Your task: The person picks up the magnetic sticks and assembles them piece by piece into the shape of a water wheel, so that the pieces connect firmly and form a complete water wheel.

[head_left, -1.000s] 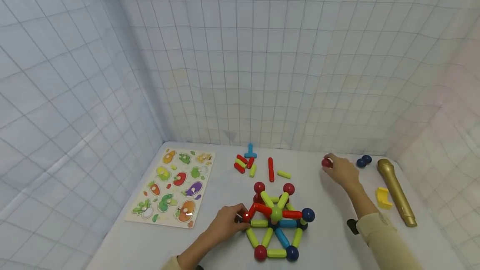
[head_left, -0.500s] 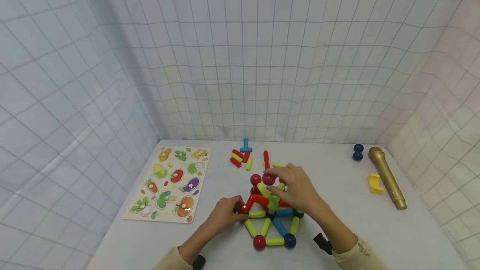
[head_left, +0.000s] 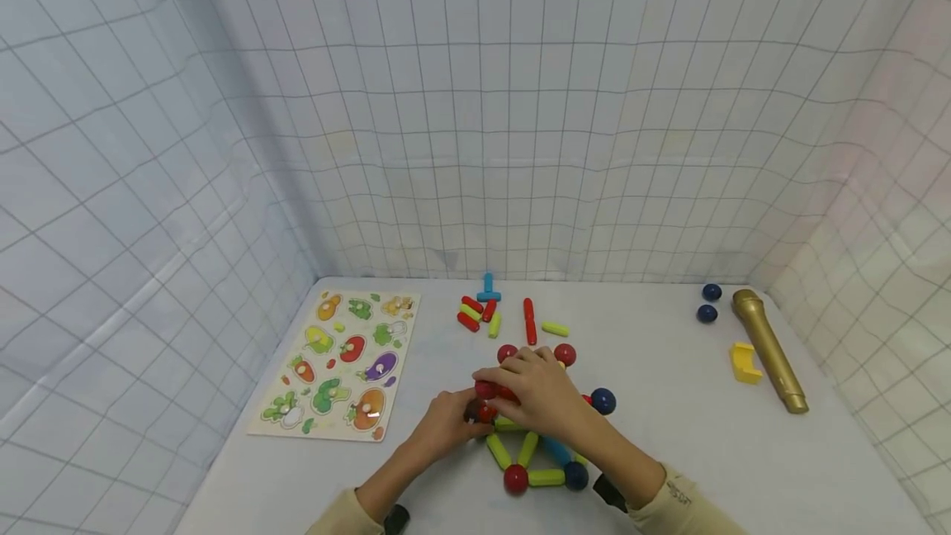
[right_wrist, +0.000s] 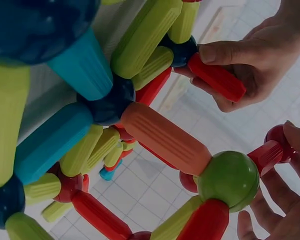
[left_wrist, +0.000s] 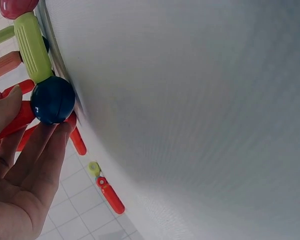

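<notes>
Apparently to steady the ball-and-rod frame (head_left: 527,449), lower centre in the head view, the left hand (head_left: 444,424) pinches a red rod (right_wrist: 220,81) beside its blue ball (left_wrist: 53,100); the right hand (head_left: 546,395) grips a red ball (right_wrist: 276,137) ending a second rod (right_wrist: 266,156).

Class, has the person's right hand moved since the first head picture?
Yes: the right hand has moved left, away from the gold tube.

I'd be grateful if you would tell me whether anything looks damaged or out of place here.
Nothing looks spilled or broken. Mildly odd, perhaps: at right in the head view, a gold tube lies slantwise beside a yellow piece, neither resembling the ball-and-stick structure.
</notes>
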`<state>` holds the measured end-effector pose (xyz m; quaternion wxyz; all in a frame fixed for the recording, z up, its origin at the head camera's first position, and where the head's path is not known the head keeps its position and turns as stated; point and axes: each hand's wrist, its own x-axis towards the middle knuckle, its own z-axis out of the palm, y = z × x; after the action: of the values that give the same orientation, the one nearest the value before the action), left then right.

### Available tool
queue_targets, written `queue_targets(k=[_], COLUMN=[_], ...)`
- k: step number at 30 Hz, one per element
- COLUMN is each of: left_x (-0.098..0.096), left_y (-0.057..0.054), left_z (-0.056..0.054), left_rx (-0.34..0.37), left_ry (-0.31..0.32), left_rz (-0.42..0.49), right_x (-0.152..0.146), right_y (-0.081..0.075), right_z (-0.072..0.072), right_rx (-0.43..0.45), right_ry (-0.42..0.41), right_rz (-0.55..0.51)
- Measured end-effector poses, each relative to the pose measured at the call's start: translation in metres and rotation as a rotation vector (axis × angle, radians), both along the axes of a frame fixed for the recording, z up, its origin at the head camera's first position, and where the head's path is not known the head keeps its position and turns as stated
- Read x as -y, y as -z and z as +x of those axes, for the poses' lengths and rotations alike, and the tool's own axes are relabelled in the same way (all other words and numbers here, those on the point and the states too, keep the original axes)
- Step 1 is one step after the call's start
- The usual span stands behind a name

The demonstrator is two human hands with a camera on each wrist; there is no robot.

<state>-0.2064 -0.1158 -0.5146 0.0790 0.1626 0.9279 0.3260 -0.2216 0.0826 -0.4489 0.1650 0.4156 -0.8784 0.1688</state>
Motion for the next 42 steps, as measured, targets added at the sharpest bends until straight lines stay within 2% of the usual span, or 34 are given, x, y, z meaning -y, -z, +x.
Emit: queue_targets(k=[8, 15, 20, 22, 24, 28, 30, 33, 35, 37, 39, 42], left_x=[0.002, 0.001, -0.001, 0.000, 0.001, 0.003, 0.002, 0.001, 0.001, 0.000, 0.000, 0.000], left_y=[0.000, 0.002, 0.002, 0.002, 0.002, 0.002, 0.003, 0.003, 0.002, 0.002, 0.001, 0.000], left_z=[0.000, 0.001, 0.002, 0.002, 0.002, 0.001, 0.002, 0.002, 0.002, 0.001, 0.000, 0.000], left_rx=[-0.018, -0.065, -0.052, -0.034, -0.020, 0.017, 0.041, 0.068, 0.075, 0.076, 0.080, 0.091], left_ry=[0.006, 0.006, 0.006, 0.001, -0.001, 0.011, 0.009, 0.002, -0.006, -0.016, -0.022, -0.019], left_rz=[0.005, 0.015, 0.010, 0.009, 0.015, 0.045, 0.050, 0.036, 0.019, 0.003, -0.007, -0.014], right_x=[0.005, 0.013, 0.014, 0.009, -0.003, -0.050, -0.078, -0.109, -0.121, -0.127, -0.128, -0.127], right_y=[-0.004, -0.003, 0.003, 0.003, 0.000, -0.001, 0.008, 0.032, 0.050, 0.065, 0.075, 0.080], right_z=[0.001, 0.005, 0.009, 0.012, 0.015, 0.019, 0.022, 0.026, 0.027, 0.026, 0.025, 0.025], right_rx=[0.000, 0.111, 0.123, 0.148, 0.154, 0.146, 0.229, 0.479, 0.662, 0.781, 0.840, 0.853], right_ry=[-0.001, 0.009, 0.026, 0.051, 0.107, 0.315, 0.421, 0.506, 0.504, 0.472, 0.441, 0.414], right_rz=[0.097, 0.288, 0.326, 0.279, 0.190, -0.078, -0.214, -0.356, -0.404, -0.411, -0.418, -0.433])
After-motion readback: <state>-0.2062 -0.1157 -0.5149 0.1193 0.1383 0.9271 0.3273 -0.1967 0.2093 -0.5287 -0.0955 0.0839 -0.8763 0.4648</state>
